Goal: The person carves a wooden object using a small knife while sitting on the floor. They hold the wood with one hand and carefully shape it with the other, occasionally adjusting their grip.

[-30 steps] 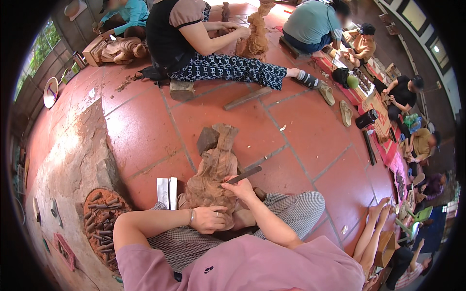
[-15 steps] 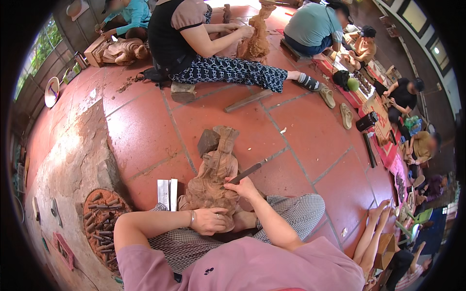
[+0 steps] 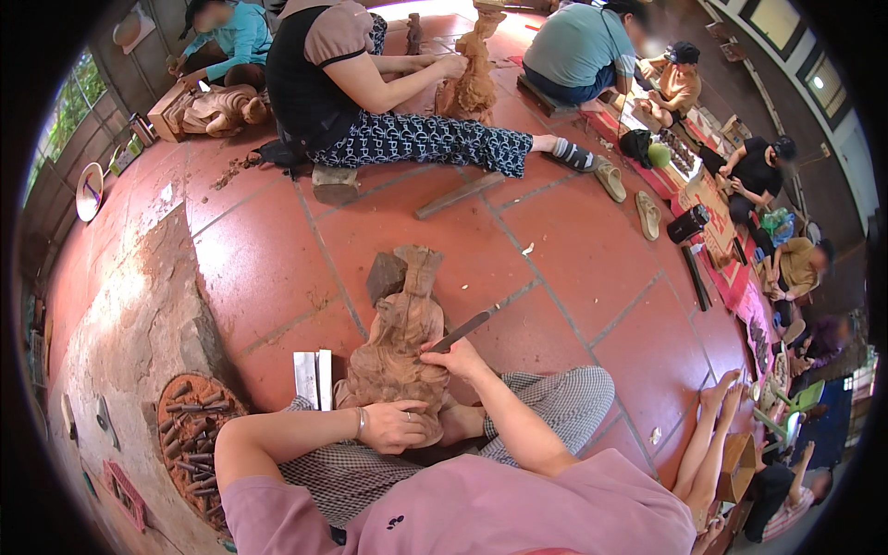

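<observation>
A brown wooden carving [image 3: 400, 347] of a robed figure leans between my legs, its top away from me. Curled over its lower part, my left hand [image 3: 393, 426] grips the wood; a ring and a wrist band show on it. My right hand [image 3: 453, 359] pinches a dark flat file [image 3: 465, 329] against the carving's right side. The file's far end sticks out up and to the right, while its near end is hidden by my fingers and the wood. A dark block [image 3: 386, 276] touches the carving near its top.
At my left, a round tray [image 3: 166, 393] holds many dark chisels on reddish shavings, on a stone slab [image 3: 120, 324]. White strips [image 3: 313, 379] lie by my left knee. Ahead, a seated person [image 3: 361, 92] works on another carving [image 3: 472, 74]. Slippers [image 3: 647, 215] and a black bottle [image 3: 687, 224] lie right.
The whole view has shifted slightly left. My hands keep nearly the same hold on the carving and the file, with only a small shift of the file.
</observation>
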Demonstrator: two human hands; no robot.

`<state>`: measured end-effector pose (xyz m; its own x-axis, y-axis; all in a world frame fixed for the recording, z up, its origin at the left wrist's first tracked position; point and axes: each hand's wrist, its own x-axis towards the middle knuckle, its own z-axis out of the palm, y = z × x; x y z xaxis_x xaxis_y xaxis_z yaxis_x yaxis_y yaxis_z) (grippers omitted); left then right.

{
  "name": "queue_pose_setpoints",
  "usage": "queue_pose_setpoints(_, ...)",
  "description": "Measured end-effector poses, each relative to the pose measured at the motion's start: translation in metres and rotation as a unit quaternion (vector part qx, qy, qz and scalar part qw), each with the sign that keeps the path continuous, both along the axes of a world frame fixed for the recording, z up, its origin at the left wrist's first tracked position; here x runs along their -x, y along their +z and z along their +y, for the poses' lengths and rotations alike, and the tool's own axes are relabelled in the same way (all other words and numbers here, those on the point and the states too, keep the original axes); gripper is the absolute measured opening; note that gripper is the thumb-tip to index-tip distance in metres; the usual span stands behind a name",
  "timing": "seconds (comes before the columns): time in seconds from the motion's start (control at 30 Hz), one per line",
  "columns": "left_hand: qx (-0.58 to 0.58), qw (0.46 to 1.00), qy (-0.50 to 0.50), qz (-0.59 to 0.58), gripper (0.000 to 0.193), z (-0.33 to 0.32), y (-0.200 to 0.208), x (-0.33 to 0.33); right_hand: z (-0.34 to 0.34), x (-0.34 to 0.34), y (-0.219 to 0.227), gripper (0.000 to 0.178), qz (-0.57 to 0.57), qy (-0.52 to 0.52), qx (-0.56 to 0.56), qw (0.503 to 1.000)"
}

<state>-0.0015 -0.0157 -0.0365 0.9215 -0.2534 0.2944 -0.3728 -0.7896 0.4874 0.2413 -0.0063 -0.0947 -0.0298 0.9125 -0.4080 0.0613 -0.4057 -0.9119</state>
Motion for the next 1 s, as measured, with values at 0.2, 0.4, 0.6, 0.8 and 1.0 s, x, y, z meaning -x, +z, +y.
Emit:
queue_pose_setpoints(0.2,-0.006,1.0,0.004,-0.009,0.036,0.0,-0.001,0.0,0.006,0.001,0.009,0.024,-0.016,-0.011,0.016,1.0)
queue_pose_setpoints(0.4,-0.007,1.0,-0.003,-0.016,0.034,0.002,0.005,-0.002,-0.001,0.004,0.007,0.022,-0.063,0.004,-0.086,0.994)
queue_pose_setpoints(0.6,-0.013,1.0,0.012,-0.005,0.034,-0.003,0.005,0.0,0.004,-0.005,0.017,0.019,-0.02,-0.003,0.03,0.999)
queue_pose_setpoints(0.8,0.016,0.999,0.008,-0.03,0.04,-0.005,0.001,-0.003,-0.018,0.011,0.028,0.024,-0.01,-0.087,-0.059,0.994)
queue_pose_setpoints(1.0,0.008,1.0,-0.012,-0.008,0.038,-0.002,-0.006,0.001,-0.014,0.008,-0.01,0.021,-0.038,-0.062,-0.039,0.997)
